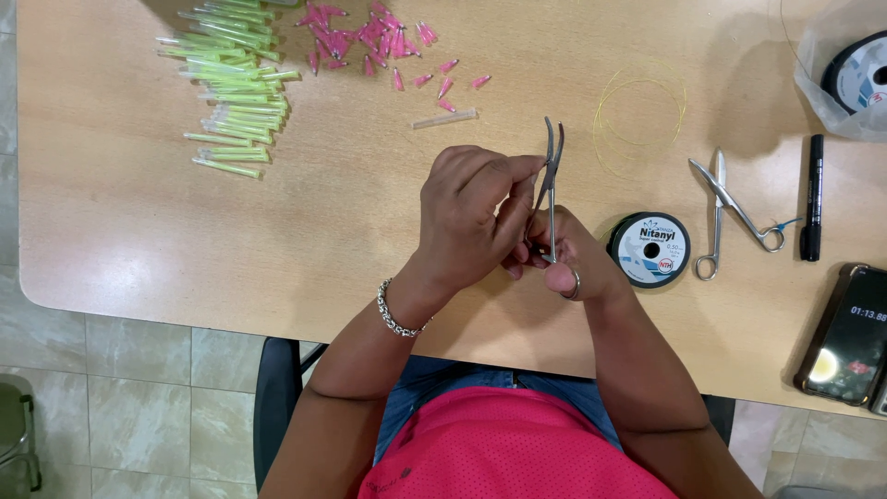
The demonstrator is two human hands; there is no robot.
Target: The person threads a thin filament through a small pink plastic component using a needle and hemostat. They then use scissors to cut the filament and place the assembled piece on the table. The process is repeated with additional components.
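Both my hands meet over the middle of the wooden table [139, 203]. My right hand [577, 263] grips the ring handles of slim metal forceps [552, 171], whose jaws point away from me, tips close together. My left hand [467, 212], with a beaded bracelet at the wrist, has its fingers curled and pinched against the forceps shaft. What it pinches is too small to tell. A loop of thin yellow line [640, 111] lies just right of the forceps tips.
A heap of pale green tubes [236, 83] lies far left, with pink cone tips [370, 37] and one clear tube [445, 118] beside it. A black line spool [650, 248], scissors [735, 212], a black marker [812, 196], a phone [850, 337] and a bagged spool [855, 74] lie at the right.
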